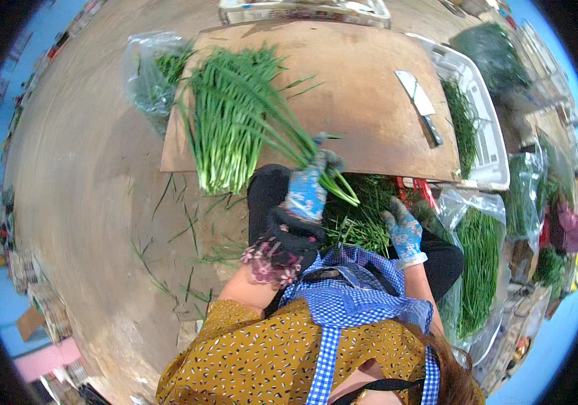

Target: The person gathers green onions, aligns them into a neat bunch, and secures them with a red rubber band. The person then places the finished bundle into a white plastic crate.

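My left hand (309,185), in a blue floral glove with grey fingers, grips a small bunch of long green chives (289,134). Their pale cut ends stick out to the right, and their leaves reach over a larger pile of chives (228,136). That pile lies on the left of a wooden board (349,91). My right hand (404,230), gloved the same way, has its fingers apart and appears to hold nothing. Loose green trimmings (357,228) lie between my knees, beside the right hand. A cleaver (419,104) with a black handle rests on the board's right side.
A white plastic crate (491,131) holding greens stands against the board's right side. Red strips (423,195) hang below the board's edge. A clear bag of chives (478,268) lies at my right, another plastic bag (147,76) at the far left. Scattered leaves (188,235) litter the floor.
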